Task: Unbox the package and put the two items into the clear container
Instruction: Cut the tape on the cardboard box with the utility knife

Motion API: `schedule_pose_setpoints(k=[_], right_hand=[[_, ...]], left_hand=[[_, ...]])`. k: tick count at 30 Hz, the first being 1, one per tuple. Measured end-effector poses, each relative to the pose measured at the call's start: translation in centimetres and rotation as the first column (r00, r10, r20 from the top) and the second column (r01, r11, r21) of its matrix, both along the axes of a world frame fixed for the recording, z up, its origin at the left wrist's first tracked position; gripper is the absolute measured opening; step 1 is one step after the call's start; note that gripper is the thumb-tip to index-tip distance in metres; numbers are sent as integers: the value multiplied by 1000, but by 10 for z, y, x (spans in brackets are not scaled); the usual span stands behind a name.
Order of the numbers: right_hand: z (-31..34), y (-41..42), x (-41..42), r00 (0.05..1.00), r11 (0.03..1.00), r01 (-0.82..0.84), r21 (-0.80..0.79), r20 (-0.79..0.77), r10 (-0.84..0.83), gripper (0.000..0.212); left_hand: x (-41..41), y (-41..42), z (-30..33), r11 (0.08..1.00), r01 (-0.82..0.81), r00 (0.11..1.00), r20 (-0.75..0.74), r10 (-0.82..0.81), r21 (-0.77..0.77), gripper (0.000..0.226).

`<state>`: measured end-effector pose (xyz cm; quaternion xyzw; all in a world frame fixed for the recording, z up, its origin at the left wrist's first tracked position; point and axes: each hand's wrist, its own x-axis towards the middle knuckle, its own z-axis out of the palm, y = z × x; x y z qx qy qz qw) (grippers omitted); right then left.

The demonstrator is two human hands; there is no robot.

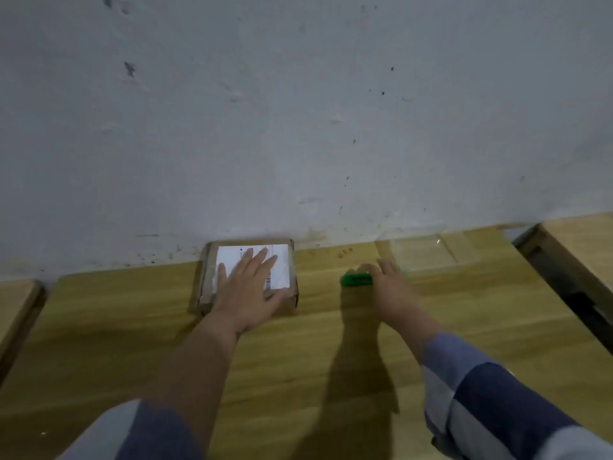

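One flat, rectangular cardboard package [248,277] with a smooth white label lies at the far edge of a wood-grain table [331,343], against a scuffed grey wall [298,111]. The left hand [247,292] presses on it, fingers spread flat. To the right, the right hand [391,287] covers one green plastic cutter [356,279]; its grip cannot be told. One clear container [428,252] sits far right.

wooden table [331,343] — pale grain | grey wall [298,111] — scuffed, dark specks
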<state>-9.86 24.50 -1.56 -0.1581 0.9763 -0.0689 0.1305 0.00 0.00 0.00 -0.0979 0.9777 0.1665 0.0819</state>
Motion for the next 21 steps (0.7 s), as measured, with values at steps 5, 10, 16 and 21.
schedule_pose_setpoints(k=[5,10,16,21], right_hand=[[-17,7,-10,997,994,31,109,-78,-23,50],[-21,0,-6,988,996,14,84,-153,-1,38],[3,-15,18,966,864,253,-435,62,-252,37],[28,-7,47,742,525,634,-568,639,-203,34]], left_hand=[[-1,-10,-22,987,45,994,-92,-60,-154,83],[-1,-8,-24,983,42,993,-102,-61,-179,87],[15,15,-20,978,45,994,-90,-65,-203,93],[41,60,-17,982,33,996,-80,-48,-188,88]])
